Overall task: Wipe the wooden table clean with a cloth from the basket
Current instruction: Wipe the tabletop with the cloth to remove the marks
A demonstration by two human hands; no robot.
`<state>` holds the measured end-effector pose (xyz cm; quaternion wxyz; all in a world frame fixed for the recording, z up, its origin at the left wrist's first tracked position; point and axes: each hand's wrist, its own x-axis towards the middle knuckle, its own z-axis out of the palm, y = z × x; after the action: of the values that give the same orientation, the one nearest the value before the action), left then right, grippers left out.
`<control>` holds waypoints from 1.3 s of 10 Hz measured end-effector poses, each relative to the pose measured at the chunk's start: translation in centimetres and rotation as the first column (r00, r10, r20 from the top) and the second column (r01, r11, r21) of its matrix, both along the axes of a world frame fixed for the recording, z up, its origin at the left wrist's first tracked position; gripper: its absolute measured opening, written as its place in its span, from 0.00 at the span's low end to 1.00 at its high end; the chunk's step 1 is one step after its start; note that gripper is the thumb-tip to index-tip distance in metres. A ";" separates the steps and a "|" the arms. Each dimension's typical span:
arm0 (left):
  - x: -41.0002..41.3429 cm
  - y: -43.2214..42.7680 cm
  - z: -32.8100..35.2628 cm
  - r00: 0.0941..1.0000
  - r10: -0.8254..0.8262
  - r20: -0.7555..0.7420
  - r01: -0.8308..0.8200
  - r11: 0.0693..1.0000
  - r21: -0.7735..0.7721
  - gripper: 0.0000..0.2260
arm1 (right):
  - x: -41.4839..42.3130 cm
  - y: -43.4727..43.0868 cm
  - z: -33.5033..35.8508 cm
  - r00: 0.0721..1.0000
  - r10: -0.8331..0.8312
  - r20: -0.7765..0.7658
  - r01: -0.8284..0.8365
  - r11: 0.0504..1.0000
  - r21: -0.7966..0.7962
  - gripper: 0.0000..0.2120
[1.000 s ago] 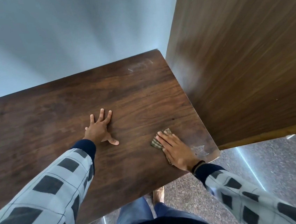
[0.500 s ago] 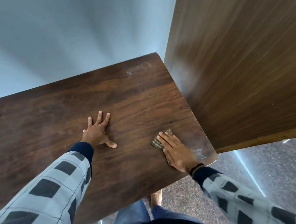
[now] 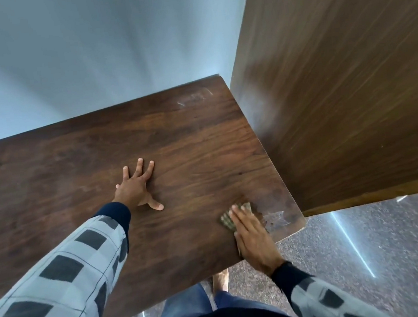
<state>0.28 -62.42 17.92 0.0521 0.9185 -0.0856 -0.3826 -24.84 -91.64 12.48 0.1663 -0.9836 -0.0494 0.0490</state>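
cloth (image 3: 226, 220) under flat right hand (image 3: 253, 239)

Dark wooden table (image 3: 61, 161), checked cloth (image 3: 226, 220) near its front-right corner

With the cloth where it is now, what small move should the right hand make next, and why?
Probably slide the cloth slightly right: the right hand presses it flat on the table, and a pale patch lies just beside it, near the corner, seemingly unwiped.
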 end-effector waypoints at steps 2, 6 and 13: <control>0.2 0.0 0.2 1.000 0.013 -0.007 -0.013 1.000 -0.004 0.69 | -2.0 -3.7 -1.2 0.906 0.420 -0.053 -0.422 0.905 -0.056 0.27; 0.3 -0.1 0.2 1.000 0.022 -0.011 -0.022 1.000 -0.005 0.69 | 1.0 0.0 -0.3 0.911 0.404 -0.084 -0.406 0.914 -0.002 0.27; 0.3 0.3 -0.2 1.000 0.018 0.004 -0.018 1.000 -0.024 0.69 | 13.6 -1.4 0.2 0.992 0.086 -0.089 -0.083 0.996 0.037 0.26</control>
<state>0.54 -62.11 17.73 0.0662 0.9193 -0.0817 -0.3793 -11.19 -93.02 12.70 0.1826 -0.9745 -0.0844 0.0996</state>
